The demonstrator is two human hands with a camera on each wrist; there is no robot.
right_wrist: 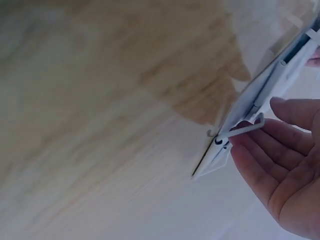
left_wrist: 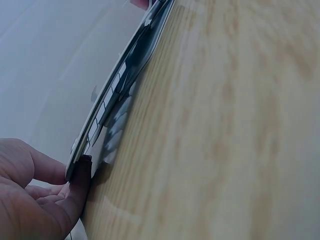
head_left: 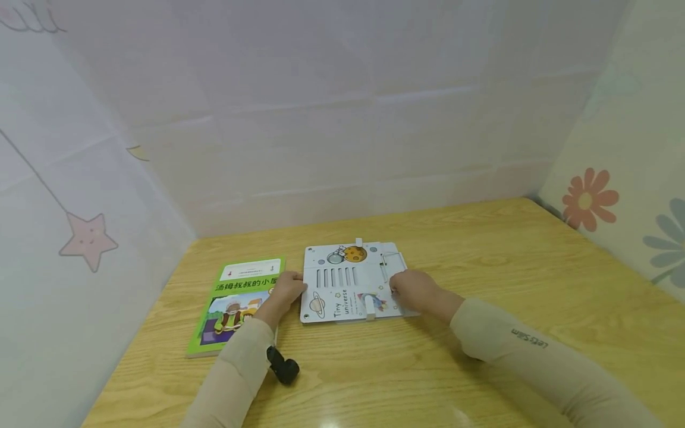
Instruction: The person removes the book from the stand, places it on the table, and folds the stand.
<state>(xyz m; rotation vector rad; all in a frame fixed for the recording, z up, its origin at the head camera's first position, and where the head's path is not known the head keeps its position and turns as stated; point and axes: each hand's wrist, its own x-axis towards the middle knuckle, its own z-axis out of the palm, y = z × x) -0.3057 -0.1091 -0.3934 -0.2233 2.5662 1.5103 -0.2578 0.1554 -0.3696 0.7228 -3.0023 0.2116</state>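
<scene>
A white folding book stand (head_left: 369,274) printed with planets, a rocket and "Tiny universe" lies nearly flat on the table. My left hand (head_left: 286,293) pinches its left edge. In the left wrist view, thumb and fingers of that hand (left_wrist: 37,195) sit on either side of the thin edge, which is tipped up a little. At the stand's right edge is my right hand (head_left: 420,290), its fingers curled. The right wrist view has this hand (right_wrist: 287,170) holding the stand beside a bent white wire leg (right_wrist: 242,132); some fingertips are hidden behind it.
A green picture book (head_left: 235,312) lies left of the stand, partly under my left forearm. A black wrist camera (head_left: 282,365) hangs at my left sleeve. The wooden table (head_left: 497,249) meets a pale wall (head_left: 342,148) at the back, with printed walls at both sides.
</scene>
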